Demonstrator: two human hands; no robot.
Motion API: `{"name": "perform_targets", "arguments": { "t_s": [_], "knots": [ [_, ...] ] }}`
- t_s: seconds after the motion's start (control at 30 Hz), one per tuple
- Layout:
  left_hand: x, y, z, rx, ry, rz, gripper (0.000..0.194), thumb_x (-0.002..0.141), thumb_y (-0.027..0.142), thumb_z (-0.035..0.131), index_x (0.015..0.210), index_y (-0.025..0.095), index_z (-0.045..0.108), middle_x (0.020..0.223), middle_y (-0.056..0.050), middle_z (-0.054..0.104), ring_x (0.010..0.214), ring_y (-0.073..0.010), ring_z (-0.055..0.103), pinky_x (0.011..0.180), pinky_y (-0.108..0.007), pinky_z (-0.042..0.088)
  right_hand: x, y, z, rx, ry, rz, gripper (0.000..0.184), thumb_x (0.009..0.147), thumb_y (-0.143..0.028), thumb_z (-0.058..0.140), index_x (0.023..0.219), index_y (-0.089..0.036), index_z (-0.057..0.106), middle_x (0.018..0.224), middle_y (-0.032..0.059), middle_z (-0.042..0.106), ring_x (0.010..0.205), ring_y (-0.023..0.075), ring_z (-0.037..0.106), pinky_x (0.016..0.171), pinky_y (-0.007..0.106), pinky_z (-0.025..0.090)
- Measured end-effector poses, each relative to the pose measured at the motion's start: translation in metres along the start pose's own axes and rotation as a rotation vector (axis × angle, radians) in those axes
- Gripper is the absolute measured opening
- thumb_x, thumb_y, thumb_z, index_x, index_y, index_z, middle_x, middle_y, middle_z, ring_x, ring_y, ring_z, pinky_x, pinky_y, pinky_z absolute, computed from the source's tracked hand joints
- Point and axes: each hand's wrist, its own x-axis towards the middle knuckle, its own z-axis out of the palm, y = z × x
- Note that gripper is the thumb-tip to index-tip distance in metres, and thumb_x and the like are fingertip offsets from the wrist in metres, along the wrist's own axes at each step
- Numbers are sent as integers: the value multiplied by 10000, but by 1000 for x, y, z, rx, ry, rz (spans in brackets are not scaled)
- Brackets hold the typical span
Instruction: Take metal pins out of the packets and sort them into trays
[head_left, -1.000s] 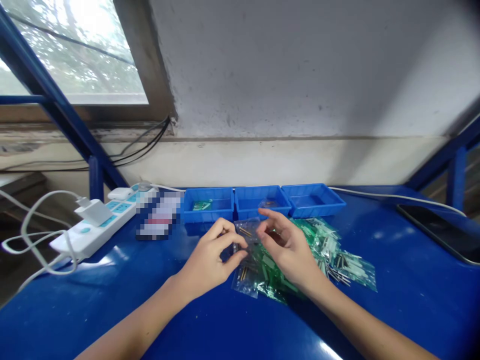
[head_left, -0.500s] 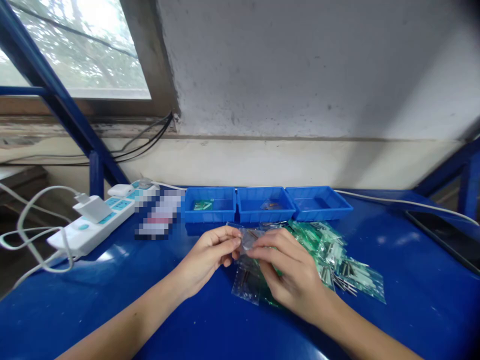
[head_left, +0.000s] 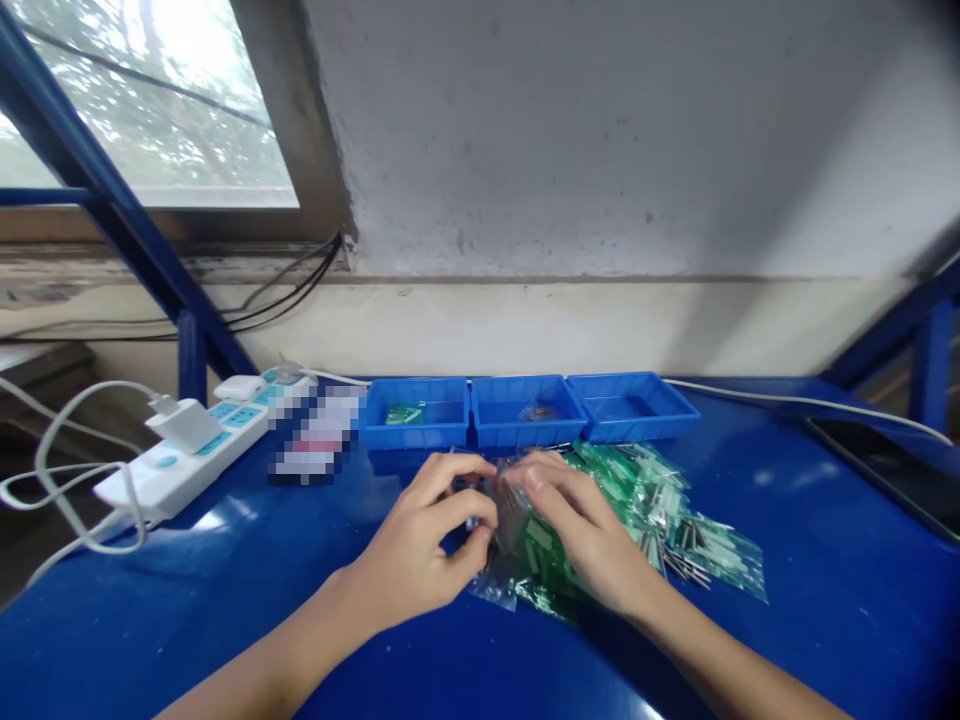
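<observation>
A small clear plastic bag (head_left: 510,512) with thin brownish pieces in it hangs between my two hands, over the pile. My left hand (head_left: 431,535) has its fingers curled at the bag's left edge, the thumb lower down. At the bag's upper right, my right hand (head_left: 581,515) pinches it with the fingertips. Beneath and right of my hands lies a heap of green-tinted plastic packets (head_left: 626,475), several holding pale strips and metal pins (head_left: 686,568). Part of the heap is hidden by my right hand.
Three blue bins stand in a row at the back: the left bin (head_left: 416,435) holds green packets, the middle bin (head_left: 529,432) a clear packet, and the right bin (head_left: 637,425) is beyond the heap. A power strip (head_left: 195,445) lies left, a dark phone-like slab (head_left: 885,475) right.
My hands have come lower with the clear bag. The left hand has turned its back more upward and its fingers have spread and curled; the right fingertips have shifted on the bag.
</observation>
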Motion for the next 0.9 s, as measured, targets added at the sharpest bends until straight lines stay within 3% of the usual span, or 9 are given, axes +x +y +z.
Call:
{"name": "perform_targets", "arguments": {
  "t_s": [0.13, 0.23, 0.33, 0.4, 0.5, 0.6, 0.7, 0.77, 0.9],
  "knots": [
    [-1, -5, 4, 66, 31, -98, 160, 779, 62, 511, 811, 205, 575, 1211, -62, 369, 1070, -214, 441, 874, -358, 399, -1, 2, 2, 4, -21, -17, 175, 883, -272, 500, 891, -231, 671, 790, 11, 618, 791, 157, 562, 766, 341, 447],
    [2, -6, 1, 21, 46, -214, 111, 815, 146, 531, 877, 212, 596, 1185, -73, 378, 1107, -237, 412, 933, -399, 358, -2, 10, 6, -51, 57, -75, 217, 872, -192, 496, 987, -237, 674, 835, 33, 586, 781, 154, 562, 695, 317, 481],
    [5, -6, -2, -236, -22, -381, 157, 892, 296, 475, 937, 205, 594, 1064, -67, 486, 1046, -225, 467, 926, -381, 363, -5, 17, 7, -163, 87, -264, 306, 855, -109, 470, 1020, -257, 681, 955, 67, 537, 873, 172, 547, 709, 328, 496],
    [8, -7, -3, -459, -50, -518, 258, 934, 360, 393, 904, 189, 584, 910, -41, 546, 890, -187, 522, 813, -324, 414, -7, 19, 9, -237, 51, -381, 369, 830, -55, 465, 1030, -278, 680, 1045, 81, 499, 953, 190, 523, 735, 342, 500],
    [9, -7, -1, -581, -25, -606, 247, 919, 364, 441, 820, 173, 560, 752, -3, 543, 717, -145, 511, 669, -259, 413, -10, 19, 12, -290, 7, -404, 426, 793, -6, 460, 1035, -283, 674, 1127, 89, 452, 1050, 211, 482, 796, 371, 498],
    [8, -5, -1, -395, 63, -490, 151, 895, 287, 501, 816, 181, 572, 757, 0, 557, 693, -136, 516, 656, -253, 412, -10, 17, 11, -291, 20, -280, 427, 756, -4, 464, 1051, -247, 655, 1185, 104, 411, 1118, 231, 446, 863, 410, 478],
    [4, -2, -2, -116, 131, -230, 91, 874, 193, 526, 858, 195, 616, 825, -25, 576, 767, -155, 541, 704, -275, 427, -5, 13, 4, -189, 49, -135, 273, 769, -94, 516, 963, -214, 665, 1122, 101, 453, 1071, 232, 483, 871, 423, 470],
    [2, -1, -1, 9, 124, -82, 113, 862, 147, 530, 883, 198, 628, 851, -40, 576, 810, -169, 539, 730, -291, 428, -2, 8, -1, -64, 20, -66, 154, 811, -201, 530, 877, -199, 669, 1004, 83, 511, 934, 205, 542, 785, 378, 497],
    [2, -2, 1, 108, 55, -3, 153, 876, 112, 484, 875, 197, 611, 831, -38, 577, 768, -162, 524, 753, -318, 414, 0, 3, 0, 73, -56, 81, 243, 863, -348, 497, 802, -175, 657, 698, 17, 565, 614, 138, 525, 556, 268, 451]
  ]
}}
